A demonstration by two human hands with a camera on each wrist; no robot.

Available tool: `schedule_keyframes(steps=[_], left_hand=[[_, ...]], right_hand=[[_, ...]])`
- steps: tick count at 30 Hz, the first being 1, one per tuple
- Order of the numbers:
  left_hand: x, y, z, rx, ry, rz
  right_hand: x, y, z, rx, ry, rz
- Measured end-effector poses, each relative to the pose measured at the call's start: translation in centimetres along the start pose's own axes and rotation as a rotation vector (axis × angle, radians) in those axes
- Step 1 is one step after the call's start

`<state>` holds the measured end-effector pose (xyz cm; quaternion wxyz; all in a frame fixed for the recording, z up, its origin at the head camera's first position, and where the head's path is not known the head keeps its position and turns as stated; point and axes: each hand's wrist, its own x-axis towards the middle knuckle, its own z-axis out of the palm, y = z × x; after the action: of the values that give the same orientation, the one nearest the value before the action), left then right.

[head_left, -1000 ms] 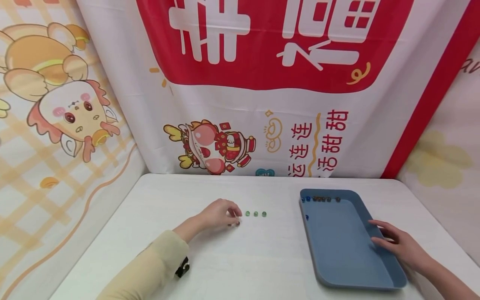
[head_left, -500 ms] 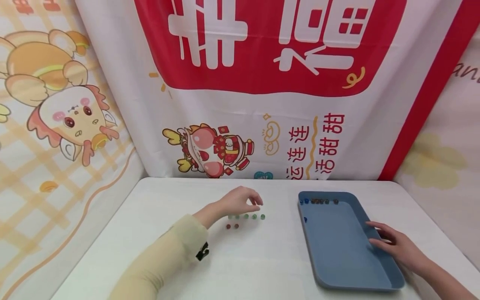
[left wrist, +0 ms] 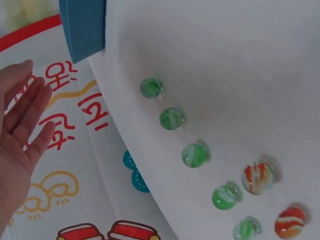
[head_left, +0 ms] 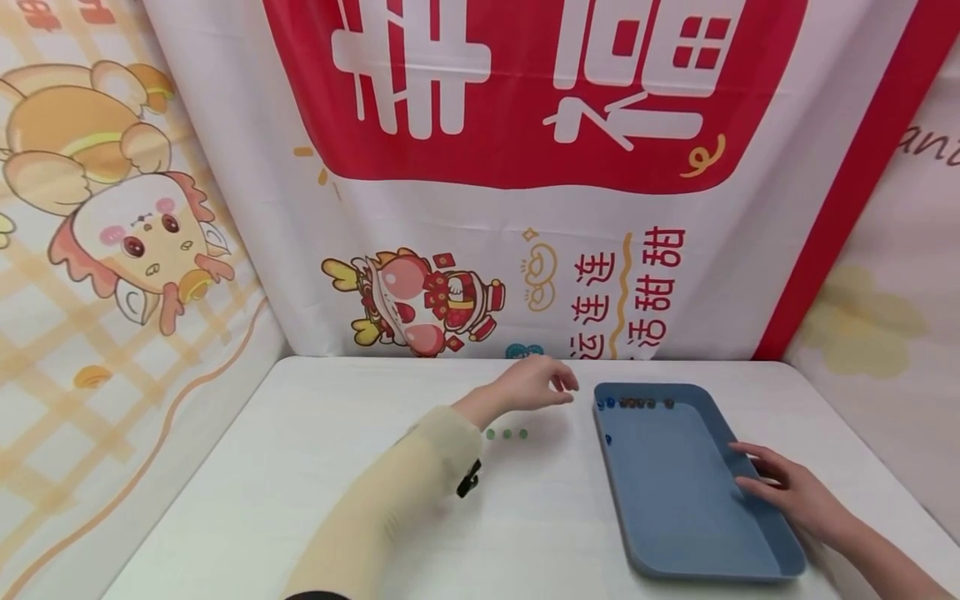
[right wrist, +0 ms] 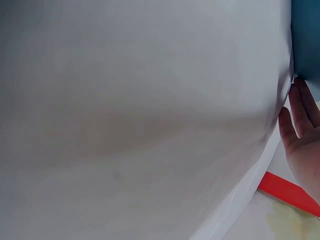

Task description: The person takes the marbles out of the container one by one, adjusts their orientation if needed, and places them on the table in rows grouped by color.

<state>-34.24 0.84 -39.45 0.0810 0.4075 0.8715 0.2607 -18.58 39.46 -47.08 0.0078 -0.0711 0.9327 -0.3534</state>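
Note:
My left hand point(head_left: 534, 383) is over the white table, short of the blue tray's left edge. Its fingers are loosely bent, and no marble shows between them in the left wrist view. Below and behind it lies a row of green swirled marbles point(left wrist: 171, 118). Beside that row are two orange-red and white marbles point(left wrist: 290, 222), hidden by the sleeve in the head view. My right hand point(head_left: 802, 500) holds the right side of the blue tray point(head_left: 693, 533), digits over its rim. In the right wrist view, other fingers point(right wrist: 299, 107) lie against the tray's outside.
Several brown marbles point(head_left: 650, 403) and blue marbles point(head_left: 611, 402) lie along the tray's far end, with one blue marble point(head_left: 608, 439) nearer by the left wall. A printed cloth point(head_left: 450, 208) hangs behind the white table point(head_left: 525, 533).
My left hand has left the orange-red marbles, rising and moving right across the green row toward the tray. The right hand keeps its place on the tray.

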Motion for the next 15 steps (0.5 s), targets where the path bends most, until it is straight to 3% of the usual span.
schedule_keyframes(steps=[8,15], left_hand=[[3.4,1.4,1.0,0.013,0.014,0.013],[5.4,2.4,2.0,-0.028,0.026,0.022]], right_hand=[[0.1,0.2,-0.3,-0.002,-0.012,0.017],[0.2,0.2,-0.1,0.008,-0.002,-0.005]])
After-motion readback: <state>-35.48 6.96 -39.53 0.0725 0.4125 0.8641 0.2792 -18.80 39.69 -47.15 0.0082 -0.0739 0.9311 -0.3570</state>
